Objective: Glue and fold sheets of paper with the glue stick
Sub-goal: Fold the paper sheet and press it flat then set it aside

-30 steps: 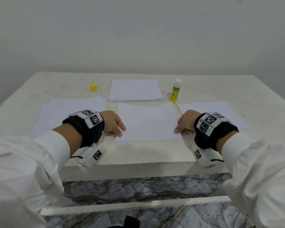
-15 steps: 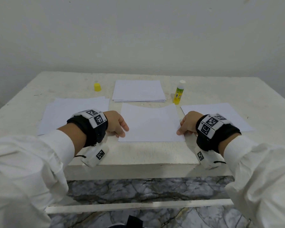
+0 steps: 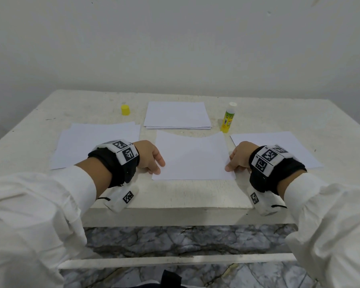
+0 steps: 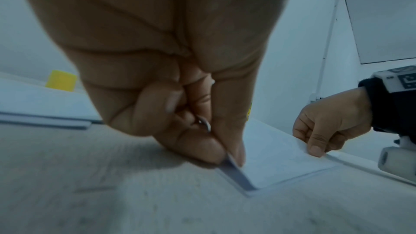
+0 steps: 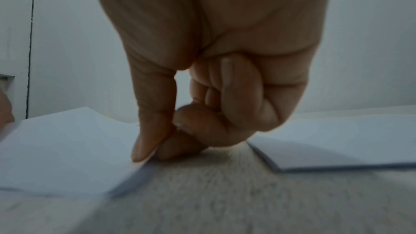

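The left hand (image 3: 149, 157) pinches the near left corner of the flat white paper sheet (image 3: 192, 159) between thumb and forefinger. The right hand (image 3: 239, 157) grip is clamped likewise on the near right corner. The sheet lies on the pale table (image 3: 175, 196).

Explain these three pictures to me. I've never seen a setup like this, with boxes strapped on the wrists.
There is no machine here: a person wears a head camera and one camera box on each wrist. The wide picture comes from the head; the two close-ups look along each hand. On the white table lie a paper stack, loose sheets at either side, an uncapped glue stick and its yellow cap. The left hand and right hand each pinch a near corner of the middle sheet, lifting its edge slightly.
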Action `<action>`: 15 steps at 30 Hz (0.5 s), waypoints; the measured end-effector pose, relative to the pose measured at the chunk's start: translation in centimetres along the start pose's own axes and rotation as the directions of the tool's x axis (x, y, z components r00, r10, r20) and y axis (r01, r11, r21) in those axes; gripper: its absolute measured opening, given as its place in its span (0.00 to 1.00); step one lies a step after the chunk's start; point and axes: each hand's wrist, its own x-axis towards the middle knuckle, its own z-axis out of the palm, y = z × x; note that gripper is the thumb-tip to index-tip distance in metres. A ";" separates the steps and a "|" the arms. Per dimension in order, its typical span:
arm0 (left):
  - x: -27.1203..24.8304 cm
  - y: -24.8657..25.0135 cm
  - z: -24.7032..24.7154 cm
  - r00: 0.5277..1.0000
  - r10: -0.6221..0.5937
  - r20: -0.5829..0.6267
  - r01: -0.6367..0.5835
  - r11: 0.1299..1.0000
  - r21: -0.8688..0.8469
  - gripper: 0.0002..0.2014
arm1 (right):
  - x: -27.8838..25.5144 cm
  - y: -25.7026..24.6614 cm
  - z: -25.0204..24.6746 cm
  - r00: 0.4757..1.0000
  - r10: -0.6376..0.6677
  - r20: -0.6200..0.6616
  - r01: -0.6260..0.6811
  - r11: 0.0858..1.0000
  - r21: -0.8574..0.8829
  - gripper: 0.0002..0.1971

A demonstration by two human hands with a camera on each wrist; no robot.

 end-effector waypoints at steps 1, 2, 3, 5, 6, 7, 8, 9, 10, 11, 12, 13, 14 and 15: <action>0.0 0.1 0.0 1.000 0.000 -0.010 0.000 1.000 0.018 0.09 | 0.0 0.0 0.0 1.000 -0.001 0.000 0.001 1.000 -0.006 0.14; 0.0 0.2 0.1 1.000 -0.002 -0.017 0.002 0.999 0.040 0.09 | 0.1 -0.1 0.1 1.000 0.002 0.004 -0.002 1.000 -0.025 0.12; 0.0 0.3 0.1 1.000 0.002 -0.024 0.000 0.997 0.078 0.11 | -0.1 -0.3 0.1 1.000 0.003 -0.001 -0.003 0.999 -0.051 0.12; 0.0 0.4 0.1 0.999 0.019 -0.042 -0.010 0.978 0.206 0.22 | -0.3 -0.7 0.1 1.000 0.013 -0.015 -0.016 0.986 -0.165 0.17; 0.0 0.4 0.0 0.999 0.022 -0.047 -0.009 0.961 0.276 0.29 | -0.3 -1.0 0.2 0.999 0.009 -0.040 -0.017 0.975 -0.219 0.24; 0.1 0.5 0.0 0.999 0.014 -0.043 0.002 0.937 0.349 0.35 | -0.5 -1.3 0.2 0.998 0.003 -0.056 -0.018 0.965 -0.261 0.32; 0.2 0.6 -0.2 0.999 0.003 -0.035 0.013 0.903 0.429 0.39 | -0.7 -1.8 0.2 0.998 -0.018 -0.059 0.000 0.956 -0.294 0.36; 0.3 0.6 -0.4 1.000 -0.005 -0.026 0.017 0.858 0.513 0.42 | -0.7 -2.5 0.2 0.997 -0.061 -0.052 0.040 0.944 -0.329 0.36; 0.4 0.7 -0.6 1.000 -0.009 -0.013 0.015 0.809 0.588 0.43 | -0.8 -3.3 0.5 0.995 -0.101 -0.019 0.086 0.923 -0.374 0.32; 0.7 0.8 -0.7 1.000 -0.015 0.008 0.006 0.765 0.644 0.45 | -0.8 -4.2 0.8 0.990 -0.138 0.025 0.136 0.907 -0.398 0.27; 0.9 0.8 -0.9 0.999 -0.024 0.033 -0.005 0.732 0.682 0.47 | -0.8 -5.2 1.3 0.986 -0.155 0.062 0.167 0.894 -0.416 0.23; 1.2 0.8 -0.9 0.998 -0.034 0.056 -0.015 0.706 0.708 0.49 | -0.4 -6.2 2.0 0.982 -0.169 0.084 0.189 0.887 -0.421 0.18; 1.4 0.7 -0.9 0.997 -0.037 0.072 -0.026 0.689 0.724 0.52 | -0.1 -7.6 2.8 0.975 -0.199 0.100 0.223 0.876 -0.427 0.15; 1.6 0.7 -0.8 0.996 -0.030 0.082 -0.039 0.680 0.732 0.54 | -0.1 -9.0 3.4 0.964 -0.236 0.121 0.265 0.857 -0.442 0.14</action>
